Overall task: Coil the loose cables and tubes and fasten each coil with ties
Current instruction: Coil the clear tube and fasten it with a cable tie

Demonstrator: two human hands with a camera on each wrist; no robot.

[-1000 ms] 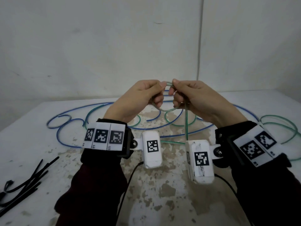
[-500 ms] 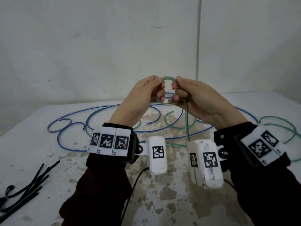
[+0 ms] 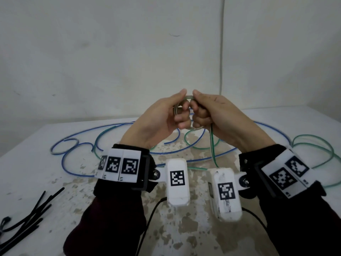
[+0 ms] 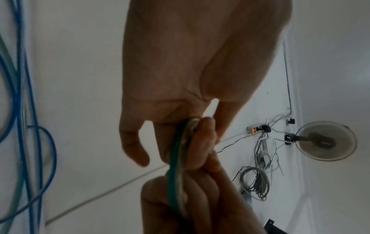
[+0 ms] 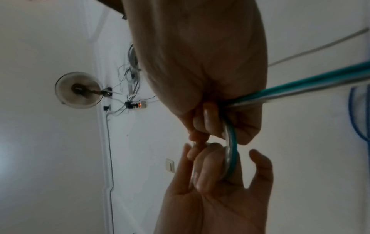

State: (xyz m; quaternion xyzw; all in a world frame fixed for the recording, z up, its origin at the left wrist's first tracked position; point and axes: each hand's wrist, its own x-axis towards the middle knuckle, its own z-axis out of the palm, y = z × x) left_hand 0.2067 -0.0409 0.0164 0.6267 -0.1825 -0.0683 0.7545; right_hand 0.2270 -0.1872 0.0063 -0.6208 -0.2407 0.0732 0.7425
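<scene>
A small coil of green and clear tube (image 3: 187, 98) is held up above the table between both hands. My left hand (image 3: 180, 109) grips its left side with thumb on top and fingers curled through the loop. My right hand (image 3: 198, 108) grips the right side the same way. The two hands' knuckles touch. The loose green tube (image 3: 212, 145) drops from my right hand to the table. The left wrist view has the coil (image 4: 174, 166) edge-on between the fingers. In the right wrist view the coil (image 5: 233, 142) bends from my right hand into my left hand (image 5: 220, 190).
A long blue tube (image 3: 73, 163) lies in loops across the far table. More green tube (image 3: 313, 145) loops at the right. Several black ties (image 3: 27, 211) lie near the front left edge. A white wall stands right behind the table.
My hands have drawn together until the knuckles meet, and the fingers cover more of the coil. The hanging tube stays under my right hand.
</scene>
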